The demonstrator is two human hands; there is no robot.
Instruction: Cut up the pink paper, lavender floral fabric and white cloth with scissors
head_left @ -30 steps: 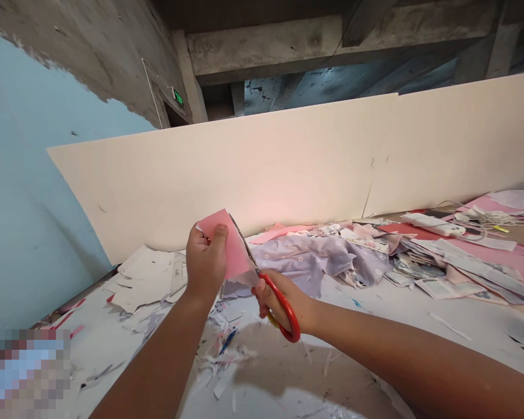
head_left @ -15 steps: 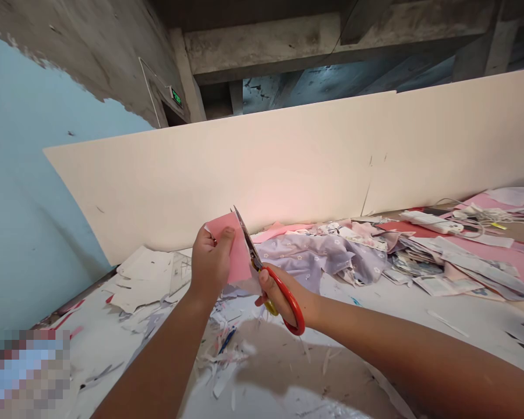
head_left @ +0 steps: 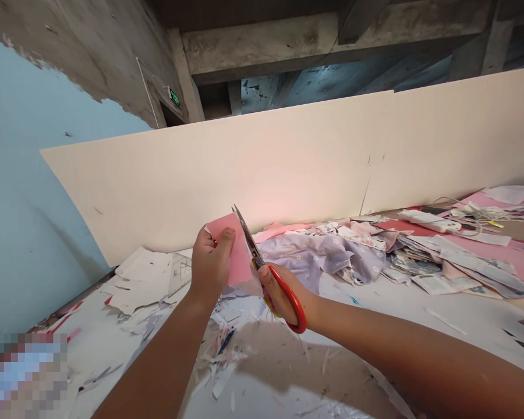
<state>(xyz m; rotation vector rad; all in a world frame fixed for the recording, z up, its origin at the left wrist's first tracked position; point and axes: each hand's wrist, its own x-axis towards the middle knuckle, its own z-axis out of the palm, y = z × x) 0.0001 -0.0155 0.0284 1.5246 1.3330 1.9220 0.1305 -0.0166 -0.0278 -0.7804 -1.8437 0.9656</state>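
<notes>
My left hand point(head_left: 210, 263) pinches a sheet of pink paper point(head_left: 232, 247) between thumb and fingers, holding it upright. My right hand point(head_left: 280, 298) is closed around the red loop handles of a pair of scissors point(head_left: 290, 302). The metal blades rise along the right edge of the pink paper, and their tips stand above its top edge. A paler piece hangs from the paper's lower corner, just beside my right thumb. Below both hands, white paper scraps and shreds lie scattered on a white work surface point(head_left: 288, 372).
Behind the hands lies crumpled lilac floral fabric point(head_left: 318, 256). Stacked printed papers point(head_left: 445, 279), a pink sheet point(head_left: 510, 256) and a white power strip with cables point(head_left: 425, 220) lie to the right. A tall cream board point(head_left: 244, 169) stands along the back, with a blue wall point(head_left: 26, 174) at the left.
My right hand and the scissors have moved slightly up and to the right along the pink paper. My left hand has shifted a little to the right with the paper.
</notes>
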